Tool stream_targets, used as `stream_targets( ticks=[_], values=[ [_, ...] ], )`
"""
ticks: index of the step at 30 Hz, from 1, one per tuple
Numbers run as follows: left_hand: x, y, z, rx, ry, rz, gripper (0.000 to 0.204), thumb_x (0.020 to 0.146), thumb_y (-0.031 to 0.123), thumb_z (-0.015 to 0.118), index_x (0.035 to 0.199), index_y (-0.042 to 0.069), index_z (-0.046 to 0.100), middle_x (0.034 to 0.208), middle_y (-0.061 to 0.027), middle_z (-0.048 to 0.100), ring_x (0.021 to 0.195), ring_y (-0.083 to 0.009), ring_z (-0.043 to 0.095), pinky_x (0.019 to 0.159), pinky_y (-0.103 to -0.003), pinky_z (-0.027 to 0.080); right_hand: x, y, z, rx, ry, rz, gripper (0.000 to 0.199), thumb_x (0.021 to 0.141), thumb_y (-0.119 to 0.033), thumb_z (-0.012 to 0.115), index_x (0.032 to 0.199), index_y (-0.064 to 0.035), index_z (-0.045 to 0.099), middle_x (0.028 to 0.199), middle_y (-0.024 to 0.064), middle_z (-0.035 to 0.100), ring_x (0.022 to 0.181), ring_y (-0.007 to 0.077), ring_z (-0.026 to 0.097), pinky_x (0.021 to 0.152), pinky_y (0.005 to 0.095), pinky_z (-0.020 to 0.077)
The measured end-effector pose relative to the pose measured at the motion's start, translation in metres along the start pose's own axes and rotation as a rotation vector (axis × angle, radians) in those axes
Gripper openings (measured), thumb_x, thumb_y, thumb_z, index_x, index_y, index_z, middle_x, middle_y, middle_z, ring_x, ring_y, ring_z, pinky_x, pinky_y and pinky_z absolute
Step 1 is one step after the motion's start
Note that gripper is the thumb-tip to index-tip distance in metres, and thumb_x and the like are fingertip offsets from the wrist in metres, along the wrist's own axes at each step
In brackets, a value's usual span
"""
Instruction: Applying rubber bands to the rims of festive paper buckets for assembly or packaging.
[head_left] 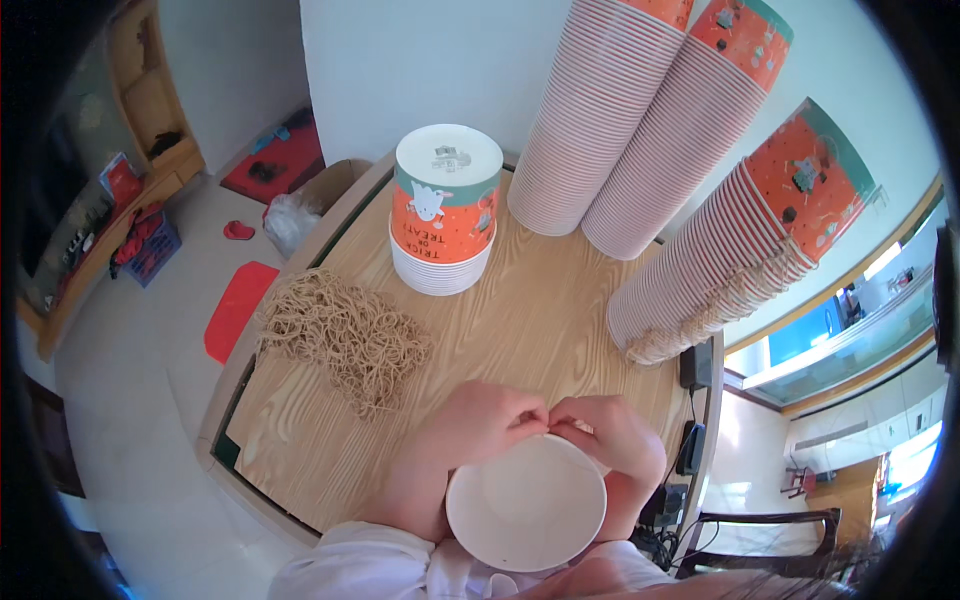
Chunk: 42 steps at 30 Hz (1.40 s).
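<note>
A paper bucket (526, 505) with a white inside sits close to my body, its open mouth facing up toward me. At its far rim my left hand (480, 425) and my right hand (622, 440) meet, thumbs and fingertips pinched together. Whatever lies between the fingertips is too small and hidden to make out. On the table to the left is a tangled heap of tan strings (345, 335). Beyond my hands, a short stack of orange and green printed paper buckets (445, 215) stands upside down.
Two tall stacks of nested buckets (600, 110) lean at the back wall. At the right, another leaning bucket stack (690, 265) has tan string loops (730, 305) along its side. Black power adapters (690, 445) line the table's right edge. A dark chair (765, 535) stands at lower right.
</note>
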<state>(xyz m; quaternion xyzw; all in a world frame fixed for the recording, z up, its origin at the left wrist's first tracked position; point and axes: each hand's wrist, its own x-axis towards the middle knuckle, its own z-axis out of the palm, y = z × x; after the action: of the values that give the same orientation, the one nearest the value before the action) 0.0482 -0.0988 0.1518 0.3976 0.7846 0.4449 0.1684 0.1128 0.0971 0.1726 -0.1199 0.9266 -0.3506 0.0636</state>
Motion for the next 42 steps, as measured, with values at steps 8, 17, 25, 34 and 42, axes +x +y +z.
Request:
stream_targets(
  ticks=[8, 17, 25, 34, 42],
  values=[
    [0.049, -0.096, 0.048, -0.901, -0.3, -0.092, 0.02, 0.088, 0.019, 0.062, 0.086, -0.001, 0.066, 0.075, -0.0028, 0.063, 0.066, -0.0074, 0.057, 0.059, -0.022, 0.045, 0.027, 0.109, 0.038, 0.94, -0.271, 0.035, 0.008, 0.078, -0.004, 0.068, 0.084, -0.0007, 0.063, 0.085, 0.0074, 0.065, 0.081, 0.0137, 0.062, 0.072, 0.0291, 0.05],
    [0.067, -0.115, 0.091, -1.071, -0.423, -0.165, 0.029, 0.087, 0.028, 0.063, 0.08, 0.0, 0.069, 0.053, 0.0035, 0.049, 0.046, -0.0029, 0.041, 0.043, -0.019, 0.028, 0.024, 0.158, 0.086, 1.448, -0.058, -0.037, 0.013, 0.073, -0.006, 0.073, 0.074, -0.0018, 0.061, 0.081, 0.0081, 0.06, 0.076, 0.0193, 0.06, 0.068, 0.0287, 0.0477],
    [0.068, -0.12, 0.1, -1.059, -0.388, -0.287, 0.03, 0.085, 0.028, 0.066, 0.079, -0.001, 0.069, 0.053, 0.003, 0.051, 0.045, -0.0026, 0.042, 0.043, -0.019, 0.028, 0.024, 0.157, 0.091, 1.446, 0.005, -0.024, 0.013, 0.072, -0.008, 0.074, 0.073, -0.0028, 0.062, 0.079, 0.007, 0.059, 0.075, 0.019, 0.057, 0.066, 0.0289, 0.0462],
    [0.071, -0.107, 0.105, -1.214, -0.317, -0.268, 0.022, 0.085, 0.023, 0.064, 0.083, 0.001, 0.068, 0.078, -0.0045, 0.066, 0.077, -0.0096, 0.06, 0.07, -0.024, 0.047, 0.032, 0.155, 0.093, 1.614, 0.294, 0.037, 0.005, 0.08, -0.004, 0.065, 0.078, -0.0051, 0.061, 0.078, 0.0039, 0.057, 0.074, 0.0164, 0.054, 0.065, 0.0282, 0.0448],
    [0.074, -0.105, 0.108, -1.266, -0.257, -0.3, 0.016, 0.085, 0.016, 0.063, 0.09, 0.002, 0.067, 0.057, 0.0058, 0.045, 0.049, -0.0022, 0.04, 0.044, -0.019, 0.027, 0.03, 0.177, 0.098, 1.834, 0.411, 0.034, 0.017, 0.088, -0.024, 0.06, 0.093, -0.0076, 0.059, 0.087, 0.0038, 0.059, 0.076, 0.0126, 0.051, 0.07, 0.0272, 0.0443]
  ],
)
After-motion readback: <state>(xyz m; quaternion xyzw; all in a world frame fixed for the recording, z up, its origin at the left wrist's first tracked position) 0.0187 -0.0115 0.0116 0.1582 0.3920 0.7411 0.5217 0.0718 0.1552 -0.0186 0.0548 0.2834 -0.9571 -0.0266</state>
